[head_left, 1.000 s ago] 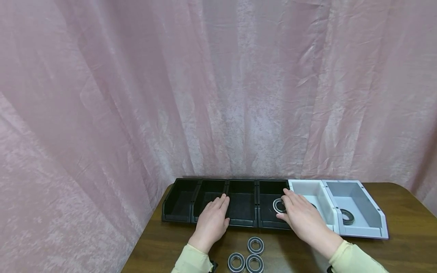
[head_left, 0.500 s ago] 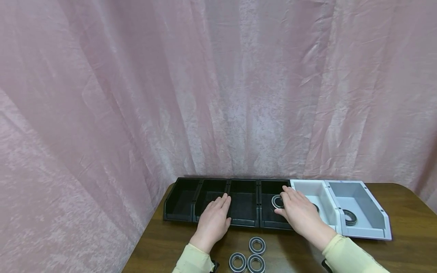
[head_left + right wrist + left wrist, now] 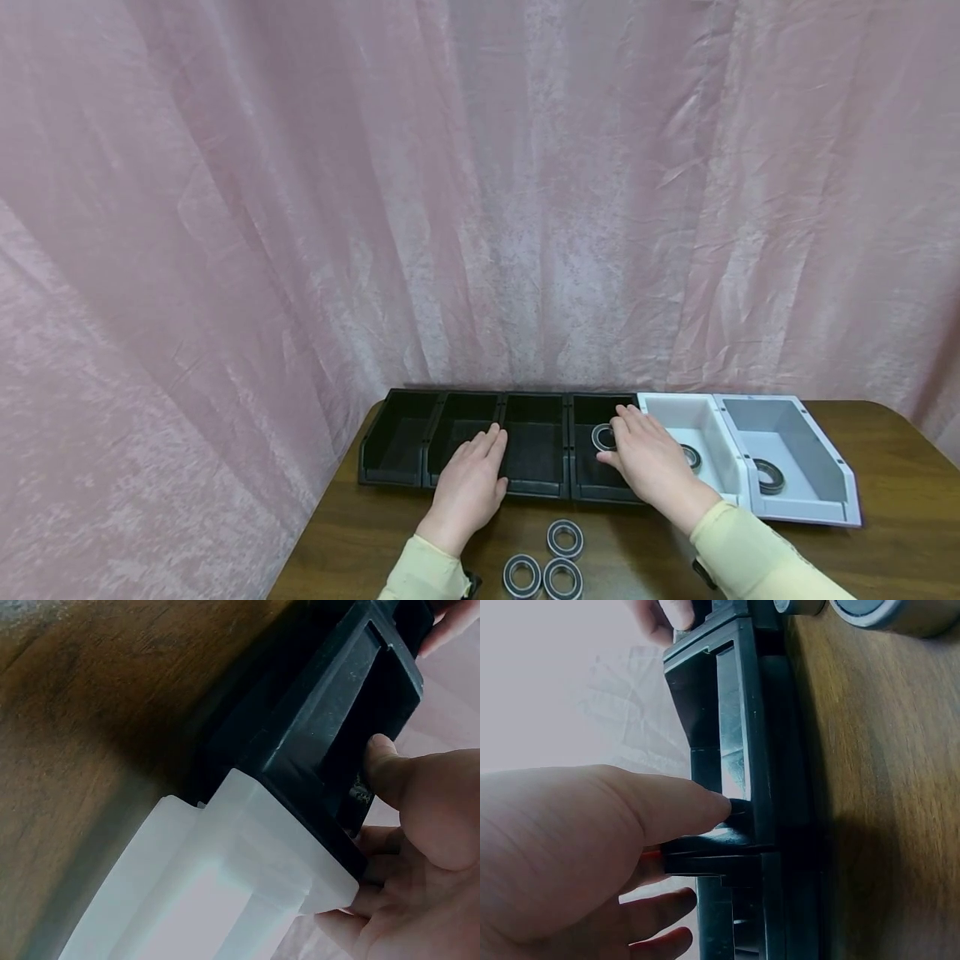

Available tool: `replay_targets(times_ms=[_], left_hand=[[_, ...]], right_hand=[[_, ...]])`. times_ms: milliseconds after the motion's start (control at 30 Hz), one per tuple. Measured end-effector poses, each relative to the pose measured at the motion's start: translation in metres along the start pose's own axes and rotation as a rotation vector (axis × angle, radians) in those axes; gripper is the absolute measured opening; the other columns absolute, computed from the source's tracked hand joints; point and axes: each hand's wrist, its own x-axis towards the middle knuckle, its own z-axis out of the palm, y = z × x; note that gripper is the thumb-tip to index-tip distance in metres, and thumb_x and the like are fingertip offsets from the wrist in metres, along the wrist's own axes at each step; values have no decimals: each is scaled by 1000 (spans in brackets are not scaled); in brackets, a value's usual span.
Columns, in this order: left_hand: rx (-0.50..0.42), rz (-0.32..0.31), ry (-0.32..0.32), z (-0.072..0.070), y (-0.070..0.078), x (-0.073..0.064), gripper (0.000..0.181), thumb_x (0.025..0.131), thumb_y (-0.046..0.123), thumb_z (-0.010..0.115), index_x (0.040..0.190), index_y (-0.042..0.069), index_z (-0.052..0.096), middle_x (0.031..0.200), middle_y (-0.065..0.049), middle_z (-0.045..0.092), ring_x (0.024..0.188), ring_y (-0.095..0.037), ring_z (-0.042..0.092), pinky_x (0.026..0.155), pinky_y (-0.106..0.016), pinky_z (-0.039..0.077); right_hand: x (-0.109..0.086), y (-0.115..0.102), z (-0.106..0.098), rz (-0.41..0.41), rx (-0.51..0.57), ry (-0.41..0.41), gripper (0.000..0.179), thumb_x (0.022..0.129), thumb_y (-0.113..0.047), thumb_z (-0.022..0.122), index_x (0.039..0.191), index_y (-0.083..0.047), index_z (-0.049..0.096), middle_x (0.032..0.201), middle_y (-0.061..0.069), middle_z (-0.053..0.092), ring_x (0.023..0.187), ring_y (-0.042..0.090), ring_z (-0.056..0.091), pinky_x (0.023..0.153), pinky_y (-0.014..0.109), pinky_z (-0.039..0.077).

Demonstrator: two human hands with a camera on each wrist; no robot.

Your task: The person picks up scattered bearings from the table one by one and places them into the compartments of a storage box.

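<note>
My right hand [image 3: 654,458] reaches into the fourth black bin [image 3: 600,490], with a ball bearing [image 3: 602,437] between its thumb and fingers. Most of the fingers' grip is hidden behind the hand in the head view. In the right wrist view the thumb [image 3: 384,754] dips over the black bin's side. My left hand [image 3: 467,487] lies over the second black bin [image 3: 442,482], fingers straight and holding nothing. Its thumb [image 3: 697,806] is close to the divider in the left wrist view. Three more bearings [image 3: 564,539] lie flat on the table just before the bins.
The bins stand in one row along the table's back. Right of the black ones are a white bin [image 3: 716,446] with a bearing [image 3: 691,457] and a light grey bin [image 3: 806,467] with another bearing [image 3: 768,477]. A pink curtain [image 3: 480,208] hangs behind the wooden table [image 3: 337,533].
My right hand has shifted a little left and away from me, and the bearing at its fingers has moved with it. More of the bearing in the white bin shows. The left hand stays put.
</note>
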Motion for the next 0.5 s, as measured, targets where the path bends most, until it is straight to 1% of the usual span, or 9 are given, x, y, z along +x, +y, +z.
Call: replay_targets(times_ms=[100,233,500], left_hand=[[-2,-4,1,0,1,0,71,98,23,87,160,4,57,168,-14,51,152,-34,53,124,-53,43],[-1,-7,-5,0,1,0,71,98,23,87,160,5,57,168,-14,51,152,-34,53,124,-53,43],[-2,-11,-3,0,1,0,72,98,23,87,160,4,57,168,-14,51,151,-34,54,123,-53,44]], right_hand=[[3,1,3,13,8,-9,50,93,-31,89,114,10,68,134,34,68,134,51,63,114,61,51],[4,1,4,30,12,-45,52,95,-31,88,118,11,68,136,35,67,136,51,61,116,61,49],[7,1,9,23,21,-57,48,95,-29,87,117,9,68,137,34,67,137,51,61,117,63,47]])
